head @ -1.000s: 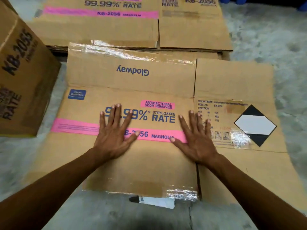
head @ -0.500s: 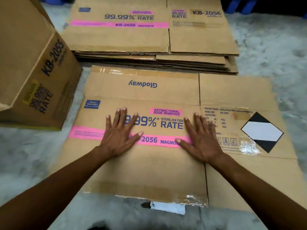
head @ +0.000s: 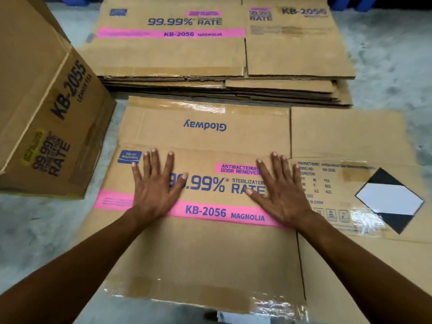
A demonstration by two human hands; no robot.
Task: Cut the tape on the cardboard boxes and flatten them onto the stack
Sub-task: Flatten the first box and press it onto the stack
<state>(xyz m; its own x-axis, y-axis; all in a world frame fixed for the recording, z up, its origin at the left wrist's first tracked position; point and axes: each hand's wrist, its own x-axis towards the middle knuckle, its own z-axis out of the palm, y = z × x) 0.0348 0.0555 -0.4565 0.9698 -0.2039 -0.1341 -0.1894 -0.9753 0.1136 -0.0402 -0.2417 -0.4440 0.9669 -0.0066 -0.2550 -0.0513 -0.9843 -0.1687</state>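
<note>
A flattened cardboard box (head: pixel 205 256) with a pink "KB-2056 MAGNOLIA" band lies on the grey floor in front of me. My left hand (head: pixel 155 187) and my right hand (head: pixel 281 190) both press flat on its printed panel, palms down, fingers spread, holding nothing. Clear tape remnants (head: pixel 278 308) cling to the near edge of the box. Beyond it lies the stack of flattened boxes (head: pixel 280 90), its top sheet carrying the same pink print. An assembled box (head: pixel 46 108) marked "KB-2055" stands at the left.
Grey concrete floor (head: pixel 392 54) lies open at the right and near left. A white and dark object (head: pixel 222 316) peeks out under the box's near edge. Blue objects (head: pixel 350 2) sit at the far top right.
Both hands have slid farther up and apart on the flattened box. The view has tilted up, showing more of the stack and the standing box.
</note>
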